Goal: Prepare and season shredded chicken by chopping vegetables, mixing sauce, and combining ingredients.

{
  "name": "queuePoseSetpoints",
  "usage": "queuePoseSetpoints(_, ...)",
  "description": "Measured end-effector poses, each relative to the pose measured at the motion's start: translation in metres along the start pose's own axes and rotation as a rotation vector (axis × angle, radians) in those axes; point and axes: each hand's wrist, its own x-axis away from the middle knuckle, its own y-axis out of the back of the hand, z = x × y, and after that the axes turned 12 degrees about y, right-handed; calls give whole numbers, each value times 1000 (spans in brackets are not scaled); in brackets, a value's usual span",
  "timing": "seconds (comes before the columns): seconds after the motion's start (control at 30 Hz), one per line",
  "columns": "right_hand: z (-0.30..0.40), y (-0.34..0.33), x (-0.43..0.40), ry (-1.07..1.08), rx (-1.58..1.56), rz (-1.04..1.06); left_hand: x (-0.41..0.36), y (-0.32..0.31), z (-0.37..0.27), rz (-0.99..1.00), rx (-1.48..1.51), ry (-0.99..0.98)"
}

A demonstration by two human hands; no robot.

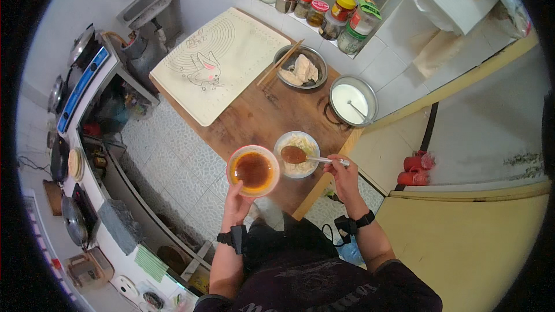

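Note:
My left hand [238, 203] grips a round bowl [275, 182] of reddish-brown sauce [253, 170] by its near rim, thumb over the edge. In my right hand [344, 175] is the handle of a metal spoon [323, 160]. The spoon's bowl carries brown sauce [293, 154] and hangs over a white bowl [301, 176] of pale shredded food [302, 141]. That white bowl stands on the wooden table [243, 125]. The sauce bowl is held just left of it, close to its rim.
Beyond them sit a metal bowl [324, 79] with pale meat pieces, chopsticks [279, 63] across its rim, and a metal pot [373, 99] of white liquid with a spoon. A rabbit-printed mat [217, 99] covers the table's far left. Several jars [331, 24] line the ledge.

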Motion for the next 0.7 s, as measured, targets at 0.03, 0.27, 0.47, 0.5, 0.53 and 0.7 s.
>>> queuePoseSetpoints(0.03,-4,5,-4,15,31,10,2,2,1,-9,6,1)
queuePoseSetpoints(0.27,-38,33,-25,-12,94,18,18,7,6,-117,32,-87)
queuePoseSetpoints(0.47,-42,30,-34,-27,114,36,25,10,12,-133,61,-97)
queuePoseSetpoints(0.5,-43,30,-36,-30,111,37,26,7,12,-133,51,-98)
queuePoseSetpoints(0.53,-44,31,-37,-14,117,36,26,5,12,-136,49,-99)
queuePoseSetpoints(0.7,-47,38,-45,36,145,11,30,4,13,-156,65,-105)
